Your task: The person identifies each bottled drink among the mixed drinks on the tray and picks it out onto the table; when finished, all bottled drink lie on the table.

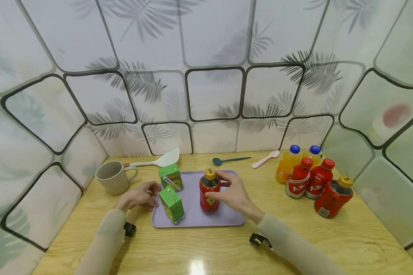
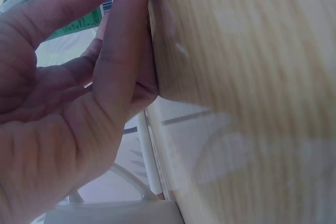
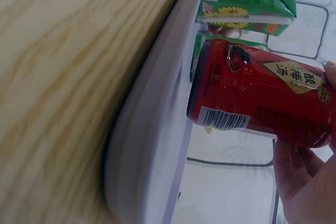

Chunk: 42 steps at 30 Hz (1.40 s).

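Observation:
My right hand (image 1: 235,193) grips a red bottle with a gold cap (image 1: 210,191), thumb on the near side and fingers round the far side. The bottle is upright over the right half of a lilac tray (image 1: 196,219). In the right wrist view the red bottle (image 3: 257,93) shows its barcode, its base close to the tray surface. At the tray's left rim, my left hand (image 1: 141,195) pinches the edge between thumb and fingers. Two green drink cartons stand on the tray's left side, a nearer one (image 1: 172,206) and a farther one with a straw (image 1: 171,176).
A beige mug (image 1: 113,177) stands left of the tray. Behind lie a white spatula (image 1: 168,158), a dark teal spoon (image 1: 230,159) and a pink spoon (image 1: 265,159). Several bottles crowd the right: orange drinks (image 1: 289,162), red-capped ones (image 1: 299,177) and another gold-capped bottle (image 1: 333,198).

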### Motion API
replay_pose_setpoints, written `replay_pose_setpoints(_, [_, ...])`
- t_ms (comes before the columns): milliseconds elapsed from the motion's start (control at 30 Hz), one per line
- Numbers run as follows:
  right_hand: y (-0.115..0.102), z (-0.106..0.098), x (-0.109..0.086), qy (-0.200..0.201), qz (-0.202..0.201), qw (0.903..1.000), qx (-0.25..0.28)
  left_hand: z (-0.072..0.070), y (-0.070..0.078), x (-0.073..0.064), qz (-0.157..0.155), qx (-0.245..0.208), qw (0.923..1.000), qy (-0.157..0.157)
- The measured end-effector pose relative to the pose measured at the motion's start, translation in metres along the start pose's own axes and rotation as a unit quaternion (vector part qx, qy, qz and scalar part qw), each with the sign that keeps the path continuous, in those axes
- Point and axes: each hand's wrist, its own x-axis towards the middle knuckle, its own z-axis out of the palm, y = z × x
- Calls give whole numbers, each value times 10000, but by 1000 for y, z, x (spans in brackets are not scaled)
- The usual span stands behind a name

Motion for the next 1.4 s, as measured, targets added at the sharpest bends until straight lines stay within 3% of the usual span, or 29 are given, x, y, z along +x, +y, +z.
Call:
replay_pose_setpoints(800, [3, -82, -22, 740, 28, 9963, -429, 3, -1, 1, -48, -192, 9998, -17])
replay_pose_setpoints(1400, [6, -118, -44, 1317, 93, 9870, -913, -1, -1, 5, -222, -66, 9997, 68])
